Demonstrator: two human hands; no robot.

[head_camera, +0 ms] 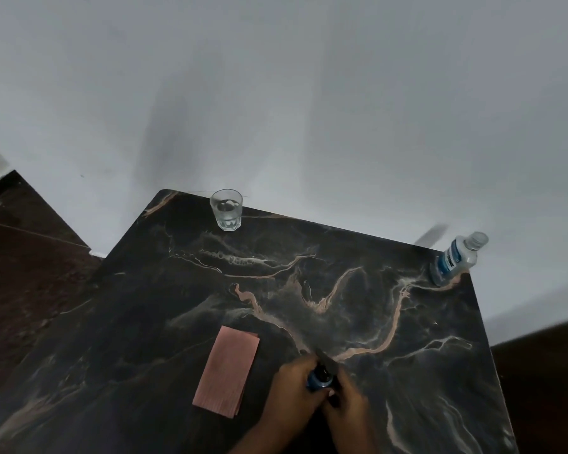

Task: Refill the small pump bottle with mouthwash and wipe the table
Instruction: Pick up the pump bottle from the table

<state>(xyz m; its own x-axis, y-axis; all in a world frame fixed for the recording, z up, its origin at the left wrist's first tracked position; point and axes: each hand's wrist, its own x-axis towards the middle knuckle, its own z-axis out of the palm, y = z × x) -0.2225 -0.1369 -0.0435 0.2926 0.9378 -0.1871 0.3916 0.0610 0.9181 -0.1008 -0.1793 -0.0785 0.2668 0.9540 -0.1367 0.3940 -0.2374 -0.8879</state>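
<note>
Down at the 6 o'clock edge of the table (407, 322), both hands are wrapped around the small pump bottle (318, 381). The left hand (292, 388) has its grip closed round the blue body, and the right hand (348, 401) is closed up by the black pump top, whose nozzle pokes out toward 12. My guess is the pump is being twisted on or off, can't say which from here. That bottle looks tiny and light, smooth plastic, so it'll be slippery if any mouthwash gets on it. Best to hold the body firm low down and turn only the collar, not the thin nozzle, which looks like the bit that would snap.

Just beside the hands at about 9 o'clock lies a folded pink cloth (227, 371), flat and soft, easy to pinch by an edge for the wiping part.

Way out at 2 o'clock, at the far corner, stands the mouthwash bottle (456, 258), looks uncapped, only partly full, so light and tippy. Grab it round the label.

At 11 o'clock by the wall sits a glass (226, 209), fragile, well apart from everything.
</note>
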